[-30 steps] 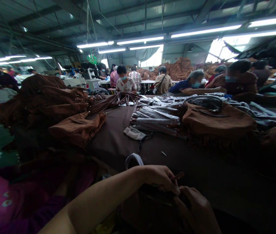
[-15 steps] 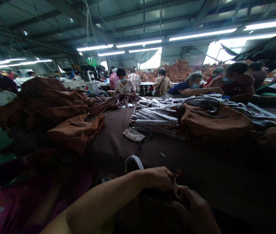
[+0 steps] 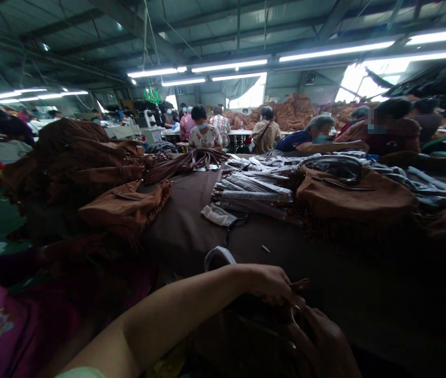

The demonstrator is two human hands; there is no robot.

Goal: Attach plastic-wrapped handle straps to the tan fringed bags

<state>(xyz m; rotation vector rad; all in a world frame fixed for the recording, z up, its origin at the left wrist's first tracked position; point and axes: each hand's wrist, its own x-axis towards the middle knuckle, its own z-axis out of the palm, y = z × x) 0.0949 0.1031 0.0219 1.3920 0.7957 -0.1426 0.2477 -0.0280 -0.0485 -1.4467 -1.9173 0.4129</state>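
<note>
A long brown bench (image 3: 191, 220) carries two heaps of brown suede bags (image 3: 76, 163), then one bundle of wrapped straps (image 3: 252, 194). At its near edge, both hands, left hand (image 3: 270, 283) and right hand (image 3: 321, 341), grip one dark bag (image 3: 246, 336).

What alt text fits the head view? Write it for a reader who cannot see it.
A person's left hand and right hand meet low in the frame over a dark brown bag, pinching a thin brown strap. Beyond lies a long dark table with brown fringed bags and wrapped bundles. Masked workers sit at the far end.
</note>
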